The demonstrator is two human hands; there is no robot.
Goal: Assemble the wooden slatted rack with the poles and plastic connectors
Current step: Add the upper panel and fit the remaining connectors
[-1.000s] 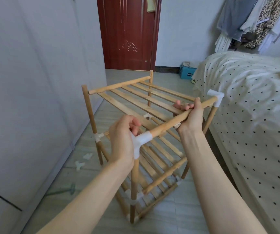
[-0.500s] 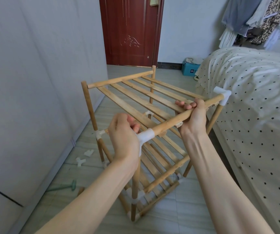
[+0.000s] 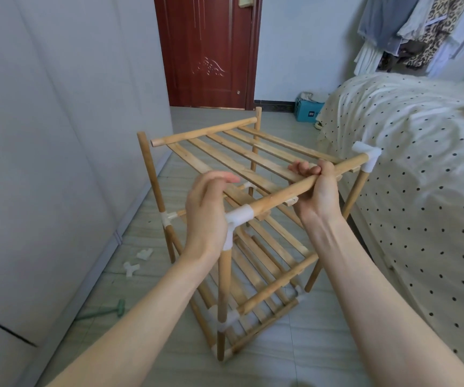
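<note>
Nearest: my left hand (image 3: 207,212), fingers loosely curled beside the white plastic corner connector (image 3: 238,219), grip unclear. Next: my right hand (image 3: 316,191), fingers wrapped round the round wooden front pole (image 3: 295,188) of the light wooden slatted rack (image 3: 253,157), which stands on the grey tiled floor (image 3: 323,331). Left, on the floor: two loose white plastic connectors (image 3: 137,261). Far: dark red door (image 3: 205,51).

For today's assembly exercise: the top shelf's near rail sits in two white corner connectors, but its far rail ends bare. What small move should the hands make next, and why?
Probably pick up a loose connector from the floor and cap the far-left pole. The far rail ends bare beside it, while the right hand grips the near rail, already joined.
</note>
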